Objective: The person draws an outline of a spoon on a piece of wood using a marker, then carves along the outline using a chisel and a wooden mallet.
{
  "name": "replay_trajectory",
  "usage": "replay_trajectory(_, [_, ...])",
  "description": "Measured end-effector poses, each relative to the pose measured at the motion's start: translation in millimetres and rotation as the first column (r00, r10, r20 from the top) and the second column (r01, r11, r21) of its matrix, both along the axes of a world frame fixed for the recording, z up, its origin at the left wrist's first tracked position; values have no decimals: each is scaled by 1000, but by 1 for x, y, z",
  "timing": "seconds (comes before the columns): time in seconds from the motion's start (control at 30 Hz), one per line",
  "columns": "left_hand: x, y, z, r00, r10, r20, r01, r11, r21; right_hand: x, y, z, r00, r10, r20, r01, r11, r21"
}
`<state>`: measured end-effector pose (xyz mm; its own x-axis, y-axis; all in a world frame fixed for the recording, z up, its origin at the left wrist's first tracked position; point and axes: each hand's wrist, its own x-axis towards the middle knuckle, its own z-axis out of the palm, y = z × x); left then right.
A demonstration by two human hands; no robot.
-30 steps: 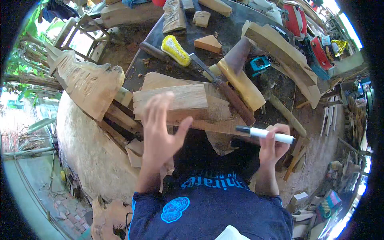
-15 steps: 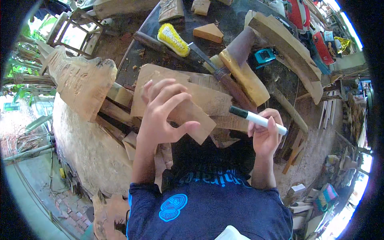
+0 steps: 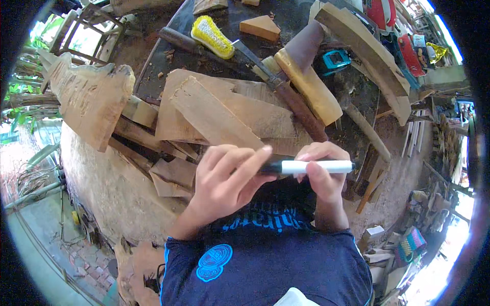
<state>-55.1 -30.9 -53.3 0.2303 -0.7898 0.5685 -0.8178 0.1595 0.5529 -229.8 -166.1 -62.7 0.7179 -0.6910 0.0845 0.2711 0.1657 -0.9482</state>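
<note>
A white marker with a black cap [image 3: 317, 167] lies level in front of my chest. My right hand [image 3: 327, 186] grips its white barrel between thumb and fingers. At the cap end, my left hand [image 3: 220, 177] has its thumb and forefinger closed around the black cap, slightly blurred. Just beyond my hands, a narrow wooden piece [image 3: 217, 115] lies slantwise on a wider flat board [image 3: 171, 109]. The marker's cap is partly hidden by my left fingers.
Beyond the boards are a yellow-and-white brush [image 3: 212, 36], a chisel [image 3: 258, 58], a wooden mallet [image 3: 311, 92] and a teal tape measure [image 3: 337, 61]. A triangular wood block [image 3: 260, 28] sits farther off. At left stands a large rough wood slab [image 3: 92, 97]; a curved beam [image 3: 365, 51] lies right.
My left hand has left the narrow wooden piece and come to the marker's cap. My right hand has moved left and lower, turning the marker level. The view has shifted slightly.
</note>
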Motion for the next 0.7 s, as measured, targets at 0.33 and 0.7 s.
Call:
replay_trajectory(0.33, [-27,20,-1,930,-283,-235,334,918,212,0,9,17,964,174,-201,-241,892,-382])
replay_trajectory(0.7, [5,69,-17,550,135,-824,52,980,195,-29,-33,24,986,-159,56,169,931,-325])
